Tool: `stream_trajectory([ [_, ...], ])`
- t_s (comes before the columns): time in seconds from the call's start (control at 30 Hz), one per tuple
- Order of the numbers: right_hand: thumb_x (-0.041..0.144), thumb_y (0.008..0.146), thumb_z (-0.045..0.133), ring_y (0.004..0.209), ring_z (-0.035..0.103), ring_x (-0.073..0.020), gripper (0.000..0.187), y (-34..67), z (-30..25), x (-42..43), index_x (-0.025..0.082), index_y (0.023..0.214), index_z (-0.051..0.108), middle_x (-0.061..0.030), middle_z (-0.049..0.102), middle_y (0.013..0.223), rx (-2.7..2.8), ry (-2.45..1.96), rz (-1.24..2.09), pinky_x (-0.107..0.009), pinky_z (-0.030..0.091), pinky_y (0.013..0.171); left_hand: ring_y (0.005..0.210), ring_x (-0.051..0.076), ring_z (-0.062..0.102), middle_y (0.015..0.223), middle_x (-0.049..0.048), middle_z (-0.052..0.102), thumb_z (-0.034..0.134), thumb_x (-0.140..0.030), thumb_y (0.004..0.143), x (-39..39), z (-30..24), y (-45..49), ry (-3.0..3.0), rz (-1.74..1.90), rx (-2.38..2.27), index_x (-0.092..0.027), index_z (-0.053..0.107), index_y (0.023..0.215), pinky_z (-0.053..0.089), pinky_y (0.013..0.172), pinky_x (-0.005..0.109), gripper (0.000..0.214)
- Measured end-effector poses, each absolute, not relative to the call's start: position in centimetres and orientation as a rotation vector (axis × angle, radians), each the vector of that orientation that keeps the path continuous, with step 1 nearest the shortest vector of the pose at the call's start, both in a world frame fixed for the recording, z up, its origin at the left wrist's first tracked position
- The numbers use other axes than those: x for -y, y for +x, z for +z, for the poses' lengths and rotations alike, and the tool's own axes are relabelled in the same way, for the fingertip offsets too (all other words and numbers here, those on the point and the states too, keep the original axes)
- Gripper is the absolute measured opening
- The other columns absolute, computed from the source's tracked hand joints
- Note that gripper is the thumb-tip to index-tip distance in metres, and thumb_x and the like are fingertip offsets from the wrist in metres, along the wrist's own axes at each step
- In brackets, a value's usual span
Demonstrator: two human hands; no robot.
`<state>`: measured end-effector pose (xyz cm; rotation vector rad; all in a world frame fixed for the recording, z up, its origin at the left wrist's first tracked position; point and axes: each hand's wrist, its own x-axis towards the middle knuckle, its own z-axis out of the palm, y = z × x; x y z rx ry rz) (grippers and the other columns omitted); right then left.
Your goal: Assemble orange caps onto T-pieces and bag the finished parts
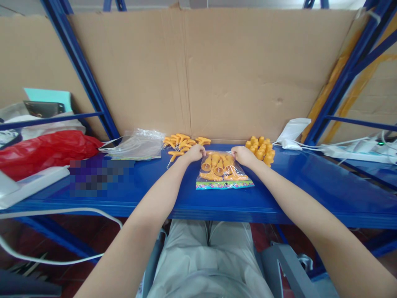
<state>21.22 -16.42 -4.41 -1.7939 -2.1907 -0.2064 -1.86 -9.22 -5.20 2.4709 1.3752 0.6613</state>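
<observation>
A clear plastic bag (225, 185) with a colourful printed strip along its near edge lies on the blue shelf. Inside it are several orange cone-shaped pieces (218, 170) and orange handle-like pieces (211, 176). My left hand (196, 152) pinches the bag's far left corner, fingers closed. At the far right corner, my right hand (242, 154) is closed on the bag too. Orange T-shaped handles with metal hooks (182, 140) are heaped just beyond my left hand. Beside my right hand stands a cluster of orange cone-shaped pieces (261, 149).
Flat clear plastic bags (138, 145) are stacked at the left. A red plastic bag (52, 149) and a white power strip (34, 186) lie farther left. White cables and another power strip (356, 153) run along the right. Cardboard (217, 74) walls off the back between blue posts.
</observation>
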Motion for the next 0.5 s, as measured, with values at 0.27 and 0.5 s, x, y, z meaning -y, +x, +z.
stream_trajectory([
  [0.27,0.004,0.089,0.039,0.105,0.065,-0.0235,0.034,20.5,-3.2,18.5,0.016,0.106,0.067,-0.0136,0.071,0.109,2.391,-1.924,-0.358,-0.027,0.042,0.072,0.104,0.025,0.070,0.110,0.0168,0.075,0.049,-0.011,0.079,13.5,-2.2,0.0,2.728,0.208,-1.636,-0.009,0.077,0.100,0.052,0.089,0.030,0.035],
  [0.5,-0.001,0.087,0.035,0.123,0.056,-0.0286,0.044,19.5,-2.8,20.1,0.011,0.117,0.064,-0.0182,0.065,0.125,2.428,-1.949,-0.512,-0.046,0.039,0.103,0.117,0.029,0.065,0.123,0.0220,0.068,0.041,-0.014,0.085,17.3,-0.6,2.0,2.830,-0.234,-1.626,-0.004,0.070,0.119,0.051,0.094,0.032,0.046],
])
